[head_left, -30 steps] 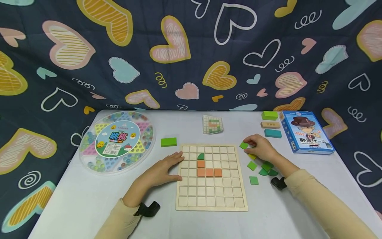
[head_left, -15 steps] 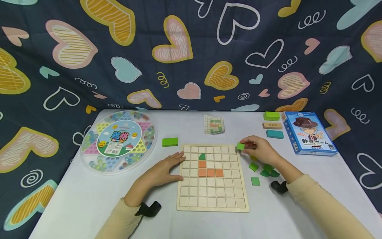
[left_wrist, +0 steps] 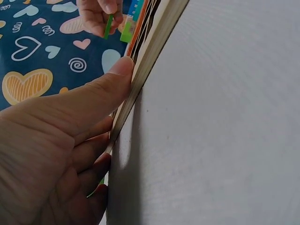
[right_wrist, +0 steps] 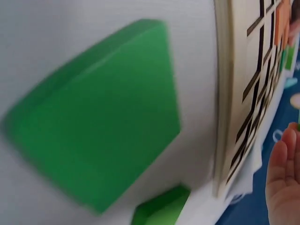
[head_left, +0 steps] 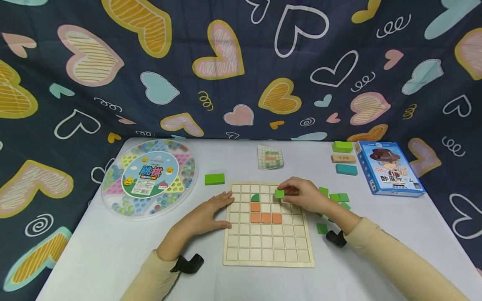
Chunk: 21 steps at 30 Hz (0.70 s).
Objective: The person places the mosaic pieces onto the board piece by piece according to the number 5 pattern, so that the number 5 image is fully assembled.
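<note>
In the head view my right hand (head_left: 306, 195) pinches a small green square tile (head_left: 279, 194) over the upper right part of a wooden grid board (head_left: 267, 242). The left wrist view shows that tile (left_wrist: 108, 26) edge-on between thumb and fingers. On the board lie a green quarter-round tile (head_left: 255, 197) and several orange square tiles (head_left: 266, 218) in an L shape. My left hand (head_left: 205, 215) rests against the board's left edge, fingers spread, with the thumb (left_wrist: 101, 93) on the rim. Loose green tiles (head_left: 322, 228) lie right of the board, some hidden by my right arm.
A printed pattern card (head_left: 270, 157) lies behind the board. To the left are a green block (head_left: 214, 179) and a round marble game (head_left: 148, 179). At the back right, a blue game box (head_left: 391, 167) stands beside green, wooden (head_left: 343, 159) and teal (head_left: 346, 169) blocks.
My right hand has picked up the green square tile from the loose pieces and carried it left over the board. The left hand has stayed at the board's edge.
</note>
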Motion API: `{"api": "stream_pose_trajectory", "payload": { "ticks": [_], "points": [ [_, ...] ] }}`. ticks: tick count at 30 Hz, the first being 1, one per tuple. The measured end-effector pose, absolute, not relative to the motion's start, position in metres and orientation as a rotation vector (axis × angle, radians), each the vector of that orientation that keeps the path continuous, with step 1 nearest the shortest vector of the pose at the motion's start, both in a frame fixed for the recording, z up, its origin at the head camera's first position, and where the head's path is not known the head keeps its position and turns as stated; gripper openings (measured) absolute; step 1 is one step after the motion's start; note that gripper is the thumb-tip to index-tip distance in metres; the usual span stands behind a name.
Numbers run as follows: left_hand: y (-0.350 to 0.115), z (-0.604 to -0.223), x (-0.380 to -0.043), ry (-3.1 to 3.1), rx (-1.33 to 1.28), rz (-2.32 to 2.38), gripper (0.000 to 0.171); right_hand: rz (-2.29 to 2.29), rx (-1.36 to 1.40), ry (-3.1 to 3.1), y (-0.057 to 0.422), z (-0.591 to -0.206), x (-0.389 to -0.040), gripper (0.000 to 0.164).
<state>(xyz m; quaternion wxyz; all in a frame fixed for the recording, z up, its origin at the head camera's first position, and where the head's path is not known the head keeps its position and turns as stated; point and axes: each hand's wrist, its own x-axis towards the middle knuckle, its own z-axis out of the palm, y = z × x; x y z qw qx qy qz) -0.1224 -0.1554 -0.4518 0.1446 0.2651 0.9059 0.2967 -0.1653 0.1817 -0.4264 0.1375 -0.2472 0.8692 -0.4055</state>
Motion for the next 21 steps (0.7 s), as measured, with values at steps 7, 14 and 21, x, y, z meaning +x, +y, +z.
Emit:
{"api": "stream_pose_trajectory", "payload": {
  "ticks": [7, 14, 21],
  "points": [
    [-0.154, -0.451, -0.121, 2.614, 0.745, 0.857, 0.078, -1.082, -0.818, 2.492, 0.162, -0.432, -0.172, 0.029],
    [-0.154, -0.451, -0.120, 2.617, 0.743, 0.859, 0.077, -0.978, -0.896, 2.517, 0.149, -0.436, -0.175, 0.028],
    [-0.155, -0.452, -0.120, 2.619, 0.742, 0.857, 0.077, -0.874, -0.925, 2.609, 0.145, -0.445, -0.175, 0.028]
  ]
}}
